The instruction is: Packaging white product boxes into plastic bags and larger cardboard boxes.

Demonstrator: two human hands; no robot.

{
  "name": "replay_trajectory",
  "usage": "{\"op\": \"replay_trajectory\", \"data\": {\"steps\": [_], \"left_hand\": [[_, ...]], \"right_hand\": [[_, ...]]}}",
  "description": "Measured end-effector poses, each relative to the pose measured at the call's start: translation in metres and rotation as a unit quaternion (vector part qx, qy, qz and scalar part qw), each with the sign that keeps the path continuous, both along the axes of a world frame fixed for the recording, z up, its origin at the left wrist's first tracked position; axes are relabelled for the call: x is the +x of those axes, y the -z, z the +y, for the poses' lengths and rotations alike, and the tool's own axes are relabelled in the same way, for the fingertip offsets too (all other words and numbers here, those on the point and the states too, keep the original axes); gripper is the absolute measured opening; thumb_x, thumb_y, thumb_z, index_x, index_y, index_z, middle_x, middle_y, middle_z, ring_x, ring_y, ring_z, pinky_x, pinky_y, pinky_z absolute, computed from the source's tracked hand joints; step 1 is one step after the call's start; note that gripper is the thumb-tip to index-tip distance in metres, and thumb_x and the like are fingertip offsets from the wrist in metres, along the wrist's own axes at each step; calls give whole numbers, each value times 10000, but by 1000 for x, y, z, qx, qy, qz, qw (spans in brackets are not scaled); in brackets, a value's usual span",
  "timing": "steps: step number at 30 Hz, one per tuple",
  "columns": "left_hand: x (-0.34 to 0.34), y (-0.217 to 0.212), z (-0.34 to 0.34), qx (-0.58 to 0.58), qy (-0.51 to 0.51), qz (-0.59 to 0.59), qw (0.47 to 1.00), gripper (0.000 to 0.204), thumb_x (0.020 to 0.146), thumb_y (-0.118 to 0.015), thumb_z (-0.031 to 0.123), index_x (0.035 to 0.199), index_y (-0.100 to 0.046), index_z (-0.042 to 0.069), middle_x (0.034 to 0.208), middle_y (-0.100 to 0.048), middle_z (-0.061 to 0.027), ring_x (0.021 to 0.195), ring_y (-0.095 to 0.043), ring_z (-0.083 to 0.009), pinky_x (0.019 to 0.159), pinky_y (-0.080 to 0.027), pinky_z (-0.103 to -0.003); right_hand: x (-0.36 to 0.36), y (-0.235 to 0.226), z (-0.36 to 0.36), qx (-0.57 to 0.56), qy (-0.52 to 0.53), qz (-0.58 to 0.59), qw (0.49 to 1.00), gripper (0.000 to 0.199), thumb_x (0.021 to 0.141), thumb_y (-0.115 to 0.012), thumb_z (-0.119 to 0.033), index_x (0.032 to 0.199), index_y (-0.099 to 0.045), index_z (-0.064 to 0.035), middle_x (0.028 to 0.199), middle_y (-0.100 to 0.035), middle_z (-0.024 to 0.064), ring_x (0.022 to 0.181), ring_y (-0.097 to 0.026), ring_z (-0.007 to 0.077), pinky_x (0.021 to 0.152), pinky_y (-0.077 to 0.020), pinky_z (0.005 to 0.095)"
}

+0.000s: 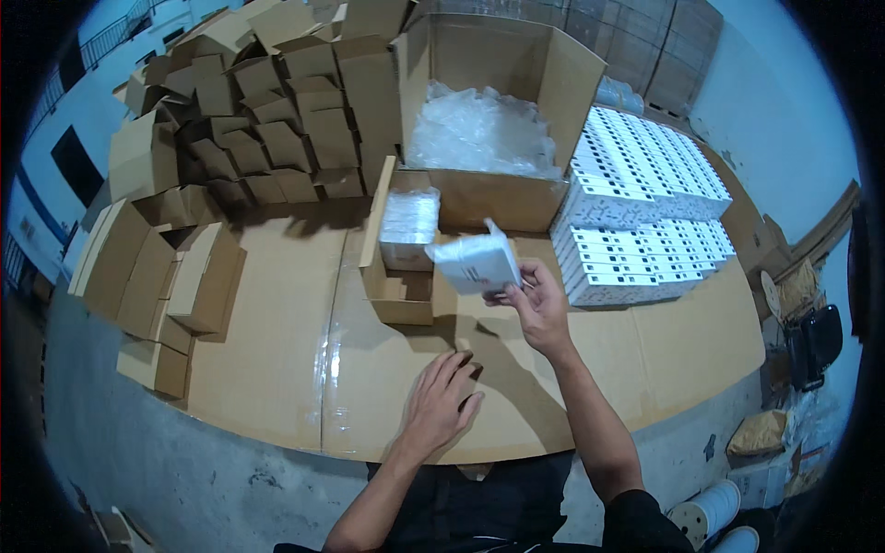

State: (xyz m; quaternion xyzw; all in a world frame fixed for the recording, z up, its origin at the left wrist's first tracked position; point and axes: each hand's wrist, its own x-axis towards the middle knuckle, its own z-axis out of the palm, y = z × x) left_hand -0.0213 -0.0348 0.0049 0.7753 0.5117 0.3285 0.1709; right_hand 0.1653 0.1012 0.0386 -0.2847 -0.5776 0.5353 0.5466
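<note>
My right hand [539, 309] grips a small white box wrapped in clear plastic [477, 264] by its lower right corner. It holds the box in the air, just right of a narrow open carton [403, 311]. Inside that carton, wrapped white boxes [408, 229] stand packed together in the far part, and the near part shows bare cardboard. Low over the cardboard table top [369, 405], or lying on it, is my left hand [441, 404]. Its fingers are apart and hold nothing.
Behind the small carton stands a large carton [502, 198] of clear plastic bags [484, 129]. Stacked white boxes [636, 212] fill the right side. Brown cartons are piled at far left [277, 120], with more open ones [203, 276] at left. A cable spool [710, 507] lies below right.
</note>
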Motion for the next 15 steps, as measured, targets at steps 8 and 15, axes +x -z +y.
{"op": "replay_trajectory", "data": {"steps": [8, 15], "left_hand": [[-2, 4, 1, -13, -7, 8, 1000, 378, 888, -723, 216, 1228, -618, 89, 1382, -545, -138, 1350, -459, -353, 1130, -374, -468], [-1, 3, 1, -11, 6, 0, 1000, 377, 889, -723, 206, 1232, -623, 84, 1399, -538, -135, 1366, -447, -354, 1136, -366, -470]], "right_hand": [[-71, -16, 55, 1, -32, 56, 998, 234, 1028, -510, 18, 1256, -458, 34, 1194, -611, 148, 1045, -678, 218, 901, -606, 362], [-60, -1, 79, 67, -55, -54, 995, 234, 1028, -542, -4, 1253, -485, 26, 1118, -637, 109, 970, -648, 141, 844, -545, 296]]}}
